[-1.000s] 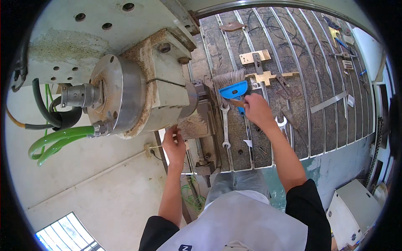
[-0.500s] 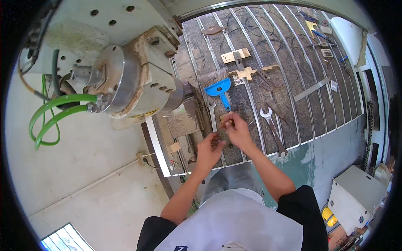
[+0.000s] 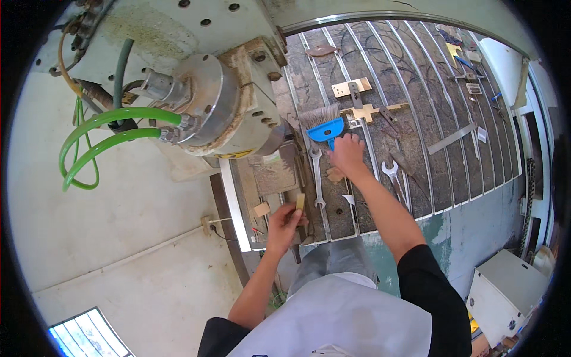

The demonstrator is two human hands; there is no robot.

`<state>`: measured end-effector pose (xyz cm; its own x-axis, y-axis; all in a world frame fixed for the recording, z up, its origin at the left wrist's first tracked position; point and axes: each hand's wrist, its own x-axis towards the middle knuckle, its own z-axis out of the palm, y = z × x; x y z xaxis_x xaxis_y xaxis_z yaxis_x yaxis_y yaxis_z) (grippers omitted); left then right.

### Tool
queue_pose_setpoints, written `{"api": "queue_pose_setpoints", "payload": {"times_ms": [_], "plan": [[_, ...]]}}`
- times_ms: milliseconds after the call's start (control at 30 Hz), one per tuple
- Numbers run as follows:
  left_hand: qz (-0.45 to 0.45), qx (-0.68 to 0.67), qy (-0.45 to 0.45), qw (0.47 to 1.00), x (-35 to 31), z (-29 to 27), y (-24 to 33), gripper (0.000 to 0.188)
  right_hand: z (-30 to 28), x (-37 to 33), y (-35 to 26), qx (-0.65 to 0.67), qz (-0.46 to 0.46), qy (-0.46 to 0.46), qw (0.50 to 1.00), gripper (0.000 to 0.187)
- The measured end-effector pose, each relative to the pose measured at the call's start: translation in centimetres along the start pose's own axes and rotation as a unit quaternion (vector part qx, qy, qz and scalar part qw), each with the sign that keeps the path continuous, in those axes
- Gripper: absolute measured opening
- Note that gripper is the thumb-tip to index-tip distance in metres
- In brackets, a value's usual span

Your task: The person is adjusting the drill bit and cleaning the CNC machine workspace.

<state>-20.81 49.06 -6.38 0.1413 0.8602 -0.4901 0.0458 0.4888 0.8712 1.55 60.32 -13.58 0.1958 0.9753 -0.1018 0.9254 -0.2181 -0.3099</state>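
Left hand (image 3: 284, 227) has a little brass block (image 3: 300, 202) pinched between thumb and fingers, held upright over the near end of the vise (image 3: 301, 172), close to the tabletop's near left corner. Right hand (image 3: 348, 156) is curled over the handle of the blue brush (image 3: 326, 130); can't tell if it's actually gripping.

Tabletop (image 3: 380, 140) is slotted and pretty grimy. One wrench (image 3: 318, 178) lies between the vise and the right arm, the other (image 3: 394, 178) past that arm, toward the near edge. Brass cross (image 3: 363, 113) is just beyond the brush, brass plate (image 3: 351, 87) nearer the far edge.

Container-wise: a small tray (image 3: 473, 88) sits toward the far right corner, contents too small to make out. Big grey box (image 3: 513, 288) is off the near right corner, top on, so the inside's hidden.
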Motion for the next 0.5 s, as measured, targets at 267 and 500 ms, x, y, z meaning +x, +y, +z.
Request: {"api": "queue_pose_setpoints", "payload": {"times_ms": [267,500], "plan": [[0.033,-0.032,0.058,0.997,-4.3,-7.9,0.6,0.020,1.3,1.8,0.5,0.039,0.077,0.011,0.996,0.025],[0.029,-0.051,0.088,0.994,-6.1,-13.8,0.0,0.021,-5.4,1.4,-3.8,0.261,0.040,0.220,0.939,0.020]]}}
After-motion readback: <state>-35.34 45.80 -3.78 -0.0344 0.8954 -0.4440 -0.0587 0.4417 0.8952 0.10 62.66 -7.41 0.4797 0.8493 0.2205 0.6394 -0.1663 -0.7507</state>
